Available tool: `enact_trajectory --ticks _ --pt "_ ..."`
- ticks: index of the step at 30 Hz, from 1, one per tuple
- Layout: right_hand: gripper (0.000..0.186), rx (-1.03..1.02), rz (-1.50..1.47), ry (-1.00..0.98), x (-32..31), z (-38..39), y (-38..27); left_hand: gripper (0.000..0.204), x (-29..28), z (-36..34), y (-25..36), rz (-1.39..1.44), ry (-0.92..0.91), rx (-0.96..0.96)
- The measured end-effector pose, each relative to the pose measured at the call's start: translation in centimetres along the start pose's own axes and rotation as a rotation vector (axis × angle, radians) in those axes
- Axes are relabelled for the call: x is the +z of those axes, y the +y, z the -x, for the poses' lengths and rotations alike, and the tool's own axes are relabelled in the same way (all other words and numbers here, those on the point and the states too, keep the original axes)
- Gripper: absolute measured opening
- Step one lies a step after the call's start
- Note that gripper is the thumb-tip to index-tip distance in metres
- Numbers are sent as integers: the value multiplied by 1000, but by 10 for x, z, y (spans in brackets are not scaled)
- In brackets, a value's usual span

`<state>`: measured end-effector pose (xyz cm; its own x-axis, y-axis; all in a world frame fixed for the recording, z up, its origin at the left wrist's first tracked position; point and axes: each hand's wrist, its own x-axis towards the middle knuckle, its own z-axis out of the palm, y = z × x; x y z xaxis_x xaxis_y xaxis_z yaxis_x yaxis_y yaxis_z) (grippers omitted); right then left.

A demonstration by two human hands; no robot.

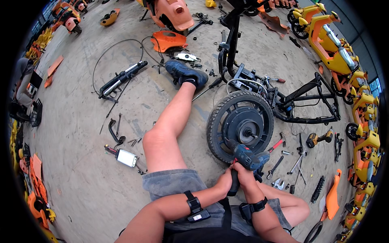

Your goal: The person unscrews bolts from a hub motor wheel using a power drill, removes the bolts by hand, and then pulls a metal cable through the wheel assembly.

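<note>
Low in the head view, my left hand (224, 181) and my right hand (244, 173) are together, closed around a dark blue cordless power tool (250, 158) with a red detail. Its head is close to the lower part of a large black wheel with a hub motor (230, 120); whether they touch I cannot tell. The wheel lies tilted beside a stripped black scooter frame (308, 117). A red-handled hammer (277, 143), wrenches (275, 166) and a yellow cordless drill (318, 137) lie on the floor to the right.
Front fork legs (121, 79), a boxy white-faced part (126, 157), a black spring (317, 189) and orange panels (166, 40) lie around my outstretched leg (166, 129). Yellow scooters (336, 52) line the right. An orange scooter (170, 14) stands ahead.
</note>
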<state>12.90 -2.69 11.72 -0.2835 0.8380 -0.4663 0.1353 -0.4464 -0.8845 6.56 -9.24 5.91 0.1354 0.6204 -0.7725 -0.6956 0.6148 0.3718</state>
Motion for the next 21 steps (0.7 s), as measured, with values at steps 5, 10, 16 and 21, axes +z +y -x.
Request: enact_trajectory --ticks 5,10,16,21 --pt "9 5 -28 17 2 3 -6 50 5 9 10 -47 14 -34" --pt "10 -4 96 4 4 1 -7 53 12 24 23 75 -12 -35" --pt "21 83 46 -99 -6 -7 4 52 12 25 22 169 -61 -34" --pt "25 143 17 -134 -1 2 -18 53 15 34 32 140 -83 -22"
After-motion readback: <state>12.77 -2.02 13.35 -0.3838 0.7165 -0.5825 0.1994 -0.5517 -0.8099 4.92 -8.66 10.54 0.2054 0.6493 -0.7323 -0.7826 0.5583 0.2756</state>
